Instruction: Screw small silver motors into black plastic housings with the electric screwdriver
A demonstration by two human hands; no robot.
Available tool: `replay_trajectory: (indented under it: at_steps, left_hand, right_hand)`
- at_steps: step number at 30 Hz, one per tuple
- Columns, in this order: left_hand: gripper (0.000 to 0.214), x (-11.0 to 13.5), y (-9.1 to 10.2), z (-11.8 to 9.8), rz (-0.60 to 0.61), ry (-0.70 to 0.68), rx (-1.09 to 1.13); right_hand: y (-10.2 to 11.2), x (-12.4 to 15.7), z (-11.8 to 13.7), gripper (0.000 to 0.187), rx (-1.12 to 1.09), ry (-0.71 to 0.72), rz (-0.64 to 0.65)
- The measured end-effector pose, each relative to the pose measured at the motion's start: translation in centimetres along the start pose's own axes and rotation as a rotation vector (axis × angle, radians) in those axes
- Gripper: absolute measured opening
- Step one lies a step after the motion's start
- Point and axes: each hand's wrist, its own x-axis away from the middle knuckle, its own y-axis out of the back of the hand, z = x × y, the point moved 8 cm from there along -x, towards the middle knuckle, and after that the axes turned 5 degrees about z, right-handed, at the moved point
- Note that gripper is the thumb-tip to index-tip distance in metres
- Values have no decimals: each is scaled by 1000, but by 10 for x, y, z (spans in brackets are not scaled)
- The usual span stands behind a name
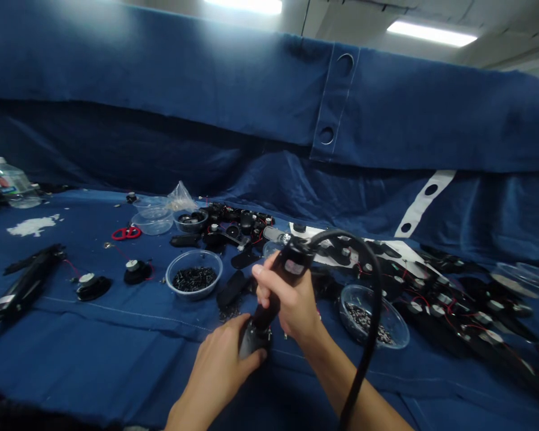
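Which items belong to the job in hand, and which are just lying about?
Job in hand:
corded tool, in the right hand
dark part, held by the left hand
probably front left bowl and front right bowl of small pieces

Seemingly lying about:
red-handled scissors
bottle
white scraps

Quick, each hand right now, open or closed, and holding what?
Left hand: closed, holding a dark part.
Right hand: closed around a black corded tool.
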Motion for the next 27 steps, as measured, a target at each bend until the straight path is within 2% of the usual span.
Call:
replay_trajectory:
  at_steps: [5,8,10,13,16,18,19,20,21,23,24,27]
  left_hand:
    - [58,2,6,8,-13,-43,107]
    - [46,-5,12,12,21,-88,276]
    - [43,-13,19,22,-8,-66,293]
    - [53,-19,31,36,-114,-59,102]
    - [58,-16,37,26,-296,-212,-222]
    - [56,-10,37,6,-435,-321,-304]
    - [52,-10,32,-9,-446,-379,-293]
    - [46,-12,22,-28,-403,-443,-267]
    - [37,-16,7,-52,-305,-515,-236]
    - [24,-28,-35,-108,-43,-634,-252]
    - [23,-35,-57,-139,42,-691,-311]
    - [16,-57,-132,-231,197,-899,-425]
  right_hand:
    - [22,6,48,16,-78,216,-168]
    - [41,12,71,13,-62,343,-273]
    - [56,17,80,13,-35,395,-338]
    - [86,32,95,14,22,431,-424]
    - [125,60,117,15,88,463,-529]
    - [156,88,134,17,125,487,-627]
    - [172,105,142,18,141,500,-687]
    - [188,123,150,20,153,516,-753]
    - [204,141,158,21,164,534,-824]
    - [232,178,174,21,181,576,-967]
    - [245,195,182,20,191,600,-1036]
    - [272,235,200,17,218,652,-1201]
